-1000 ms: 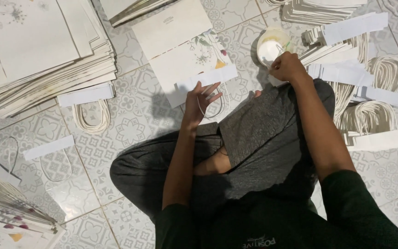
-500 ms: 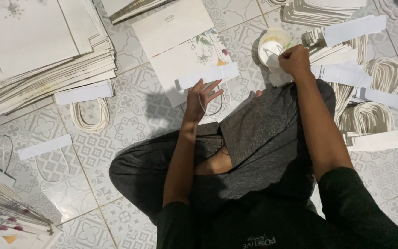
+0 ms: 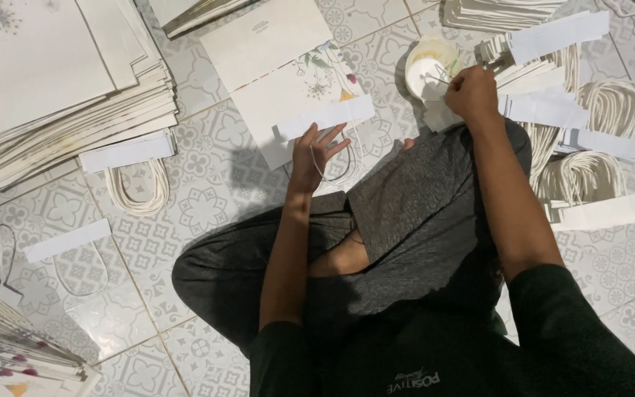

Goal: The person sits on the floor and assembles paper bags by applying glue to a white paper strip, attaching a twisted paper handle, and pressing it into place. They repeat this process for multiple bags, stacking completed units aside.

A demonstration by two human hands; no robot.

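1. Landmark: the flat paper bag [image 3: 288, 73], white with a floral print, lies on the tiled floor [image 3: 207, 213] in front of the seated person's crossed legs.
2. The left hand [image 3: 314, 151] sits at the near edge of the bag, fingers partly curled, pinching a white paper strip [image 3: 325, 117] that carries a loop of white cord [image 3: 339, 173]. The strip lies across the bag's near edge; the loop hangs toward the knee.
3. The right hand [image 3: 472, 92] is well to the right of the bag, closed around a thin stick-like tool whose tip sits in a small white bowl [image 3: 428, 66]. The bowl's contents look like paste; that is a judgement.
4. Just right of the bowl, more strips with cord loops [image 3: 589, 147] lie heaped. Left of the bag stands a tall stack of flat bags [image 3: 60, 95], with a spare handle strip [image 3: 126, 151] at its near side.
5. Assessment: to do the step well, the tool should carry a modest load of paste, wiped at the bowl's rim, so none drips on the print.
6. The left hand should hold the strip square to the bag's edge and centred, cord clear of the paste.
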